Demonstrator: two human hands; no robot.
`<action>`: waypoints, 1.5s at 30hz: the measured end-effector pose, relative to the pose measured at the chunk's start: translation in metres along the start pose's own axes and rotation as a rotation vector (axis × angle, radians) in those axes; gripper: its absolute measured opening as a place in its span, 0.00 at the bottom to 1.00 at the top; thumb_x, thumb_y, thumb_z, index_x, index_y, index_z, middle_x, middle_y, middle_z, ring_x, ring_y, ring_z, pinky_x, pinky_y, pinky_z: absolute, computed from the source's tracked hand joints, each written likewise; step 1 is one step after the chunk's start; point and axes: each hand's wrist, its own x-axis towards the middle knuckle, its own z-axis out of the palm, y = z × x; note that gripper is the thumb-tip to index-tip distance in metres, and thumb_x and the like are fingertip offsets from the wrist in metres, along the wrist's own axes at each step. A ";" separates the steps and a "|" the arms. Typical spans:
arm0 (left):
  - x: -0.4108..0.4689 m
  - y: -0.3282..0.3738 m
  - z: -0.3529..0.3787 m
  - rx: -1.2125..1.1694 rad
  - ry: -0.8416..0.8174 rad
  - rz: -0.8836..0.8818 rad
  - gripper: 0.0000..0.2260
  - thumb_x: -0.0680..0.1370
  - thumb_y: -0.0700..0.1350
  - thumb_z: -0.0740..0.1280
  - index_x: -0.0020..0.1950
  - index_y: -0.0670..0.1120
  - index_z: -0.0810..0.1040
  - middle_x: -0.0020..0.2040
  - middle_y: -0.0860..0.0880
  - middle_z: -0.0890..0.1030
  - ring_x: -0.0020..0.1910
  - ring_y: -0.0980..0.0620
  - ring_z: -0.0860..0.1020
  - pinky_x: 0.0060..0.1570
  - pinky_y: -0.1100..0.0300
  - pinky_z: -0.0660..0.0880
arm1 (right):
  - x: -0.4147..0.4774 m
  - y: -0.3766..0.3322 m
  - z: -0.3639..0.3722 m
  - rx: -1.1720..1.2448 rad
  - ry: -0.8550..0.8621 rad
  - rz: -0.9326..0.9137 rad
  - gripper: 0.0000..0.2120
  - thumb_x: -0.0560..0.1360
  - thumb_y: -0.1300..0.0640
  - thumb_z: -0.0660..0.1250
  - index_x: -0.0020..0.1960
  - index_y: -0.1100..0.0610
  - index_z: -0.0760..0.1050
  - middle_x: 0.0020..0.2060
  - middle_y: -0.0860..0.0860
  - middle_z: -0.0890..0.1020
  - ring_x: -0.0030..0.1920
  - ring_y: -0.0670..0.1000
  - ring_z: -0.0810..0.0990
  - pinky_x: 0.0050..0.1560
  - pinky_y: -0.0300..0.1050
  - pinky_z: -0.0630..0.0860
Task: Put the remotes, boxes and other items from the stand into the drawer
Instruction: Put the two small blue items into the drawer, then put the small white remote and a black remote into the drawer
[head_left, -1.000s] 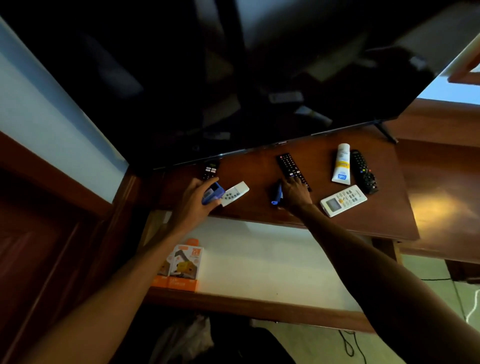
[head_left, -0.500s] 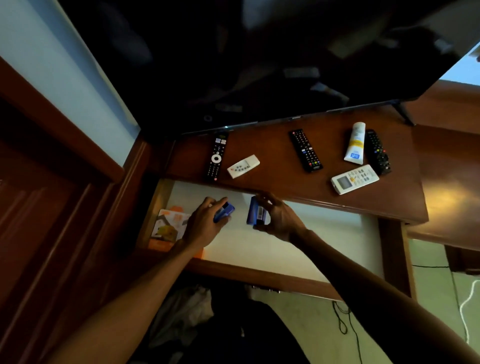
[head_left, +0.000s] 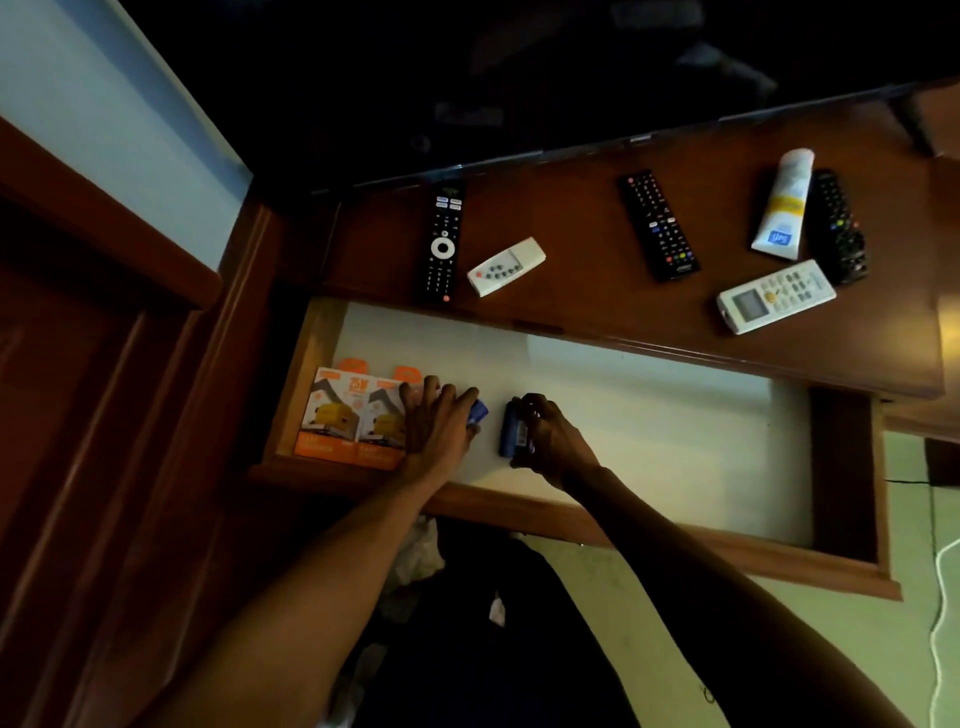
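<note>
The drawer (head_left: 571, 512) stands pulled open below the wooden stand (head_left: 571, 291). Inside it, my left hand (head_left: 436, 426) holds a small blue box (head_left: 479, 411) low over the white drawer floor, right beside two orange boxes (head_left: 353, 418) at the drawer's left end. My right hand (head_left: 550, 439) grips a second blue box (head_left: 511, 431) just to the right. On the stand lie a black remote (head_left: 442, 244), a small white remote (head_left: 506, 266), a black remote (head_left: 657, 226), a white tube (head_left: 782, 205), another black remote (head_left: 839, 226) and a white AC remote (head_left: 776, 296).
A dark TV screen (head_left: 519, 78) hangs over the stand's back. A wooden door frame (head_left: 130, 415) rises at the left. Cables (head_left: 943, 597) lie on the floor at the right. The drawer's white floor (head_left: 675, 441) stretches bare to the right of my hands.
Both hands lifted the blue boxes off the stand and carried them down into the drawer, ending near its left end beside the orange boxes.
</note>
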 end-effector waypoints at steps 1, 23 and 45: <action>0.000 -0.002 0.000 -0.005 -0.012 0.000 0.24 0.74 0.59 0.66 0.69 0.56 0.69 0.62 0.49 0.77 0.65 0.42 0.65 0.63 0.39 0.59 | 0.001 -0.001 0.001 0.020 -0.001 0.007 0.46 0.67 0.55 0.78 0.77 0.59 0.57 0.75 0.58 0.61 0.72 0.60 0.65 0.65 0.52 0.73; -0.031 -0.034 -0.018 0.087 -0.129 0.114 0.20 0.75 0.42 0.67 0.67 0.46 0.73 0.80 0.44 0.51 0.78 0.39 0.41 0.73 0.33 0.43 | 0.008 -0.036 0.038 0.275 -0.014 0.110 0.28 0.67 0.57 0.77 0.64 0.55 0.71 0.55 0.58 0.77 0.51 0.58 0.80 0.48 0.49 0.79; 0.007 0.020 -0.145 -0.553 0.323 0.136 0.12 0.79 0.48 0.64 0.62 0.49 0.75 0.58 0.48 0.81 0.57 0.47 0.78 0.51 0.48 0.79 | -0.040 0.004 -0.096 0.278 0.144 0.157 0.12 0.75 0.48 0.70 0.54 0.54 0.78 0.47 0.52 0.85 0.47 0.54 0.83 0.48 0.50 0.80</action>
